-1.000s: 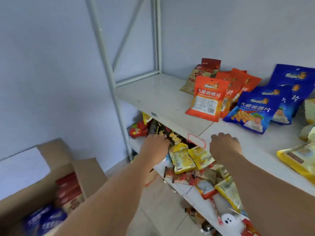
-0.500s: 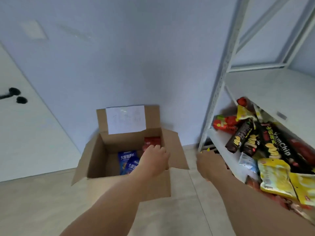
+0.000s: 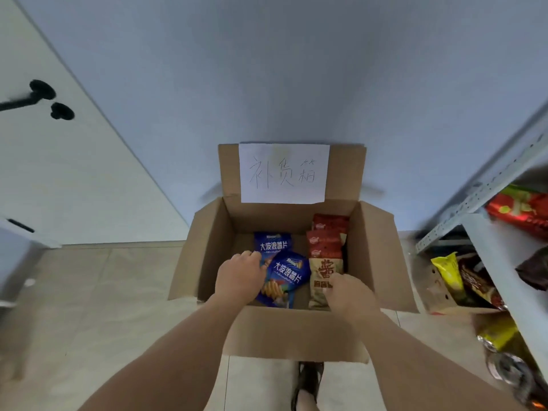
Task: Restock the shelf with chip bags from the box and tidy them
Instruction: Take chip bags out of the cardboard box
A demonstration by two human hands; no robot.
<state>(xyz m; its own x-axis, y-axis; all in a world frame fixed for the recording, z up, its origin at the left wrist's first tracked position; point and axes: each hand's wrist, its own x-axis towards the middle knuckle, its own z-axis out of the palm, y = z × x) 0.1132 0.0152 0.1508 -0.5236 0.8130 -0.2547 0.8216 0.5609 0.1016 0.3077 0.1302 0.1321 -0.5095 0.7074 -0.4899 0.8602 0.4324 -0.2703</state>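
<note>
An open cardboard box point(image 3: 207, 247) stands on the floor, with a handwritten paper label on its back flap. Two blue chip bags point(image 3: 286, 274) lie in its left half. A beige bag point(image 3: 323, 271) and several red bags point(image 3: 327, 232) are stacked in its right half. My left hand point(image 3: 240, 277) reaches into the box, its curled fingers against the left edge of the front blue bag. My right hand point(image 3: 350, 295) lies over the lower part of the beige bag. The backs of my hands hide whether the fingers grip. The white metal shelf point(image 3: 501, 262) is at the right.
The shelf's lower levels hold mixed snack packs, red point(image 3: 519, 212), yellow point(image 3: 447, 271) and dark. A smaller carton point(image 3: 439, 295) sits under the shelf on the tiled floor. A white door point(image 3: 74, 173) with a black handle is at the left. My sandalled foot point(image 3: 308, 384) stands just before the box.
My view has swung from the shelf down to the box. Both hands have moved from the shelf's lower level into the box and now touch the bags.
</note>
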